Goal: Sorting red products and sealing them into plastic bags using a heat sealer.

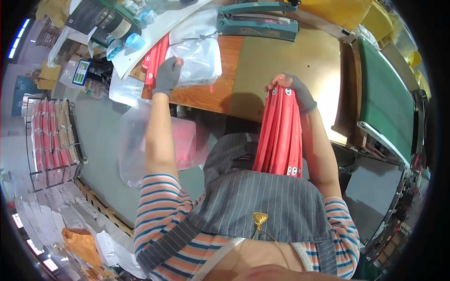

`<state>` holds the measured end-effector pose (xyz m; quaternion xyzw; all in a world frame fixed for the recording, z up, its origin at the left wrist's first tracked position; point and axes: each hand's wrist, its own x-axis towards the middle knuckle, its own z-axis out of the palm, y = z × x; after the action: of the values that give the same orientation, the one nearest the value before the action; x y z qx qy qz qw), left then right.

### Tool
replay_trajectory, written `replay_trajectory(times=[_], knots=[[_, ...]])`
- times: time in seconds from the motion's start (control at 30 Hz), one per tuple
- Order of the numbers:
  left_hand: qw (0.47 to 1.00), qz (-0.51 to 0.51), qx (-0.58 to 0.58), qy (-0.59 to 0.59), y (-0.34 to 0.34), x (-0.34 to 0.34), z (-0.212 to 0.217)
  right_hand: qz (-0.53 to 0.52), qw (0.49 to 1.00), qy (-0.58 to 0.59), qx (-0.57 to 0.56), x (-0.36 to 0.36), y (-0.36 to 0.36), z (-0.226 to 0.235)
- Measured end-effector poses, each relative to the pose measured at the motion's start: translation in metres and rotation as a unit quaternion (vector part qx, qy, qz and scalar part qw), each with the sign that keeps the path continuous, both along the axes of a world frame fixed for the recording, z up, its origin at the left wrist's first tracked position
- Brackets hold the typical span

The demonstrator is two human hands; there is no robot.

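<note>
My right hand [295, 91], in a grey glove, grips the top of a bundle of red flat strips [281, 133] that hangs down onto my lap. My left hand [168, 74], also gloved, reaches out to the table and pinches the edge of a stack of clear plastic bags [199, 54]. More red strips [157, 61] lie on the table just left of that hand, partly under the bags.
A teal heat sealer [255, 21] stands at the table's far edge. A green conveyor belt [386, 98] runs along the right. A clear bag holding red pieces [140, 145] hangs by my left knee. A wire rack [51, 136] with red and tan items stands on the left floor.
</note>
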<state>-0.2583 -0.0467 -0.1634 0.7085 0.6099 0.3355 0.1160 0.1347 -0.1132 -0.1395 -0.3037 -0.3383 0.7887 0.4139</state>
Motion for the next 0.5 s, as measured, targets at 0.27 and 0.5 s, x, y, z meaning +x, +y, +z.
replay_trajectory(times=[0.27, 0.5], knots=[[0.976, -0.049, 0.078, -0.199, -0.082, 0.209, 0.033, 0.0, 0.996, -0.02, 0.083, -0.036, 0.006, 0.016], [0.803, -0.007, -0.124, -0.583, -0.046, 0.219, 0.036, -0.098, 0.991, 0.086, 0.002, 0.048, -0.034, -0.004]])
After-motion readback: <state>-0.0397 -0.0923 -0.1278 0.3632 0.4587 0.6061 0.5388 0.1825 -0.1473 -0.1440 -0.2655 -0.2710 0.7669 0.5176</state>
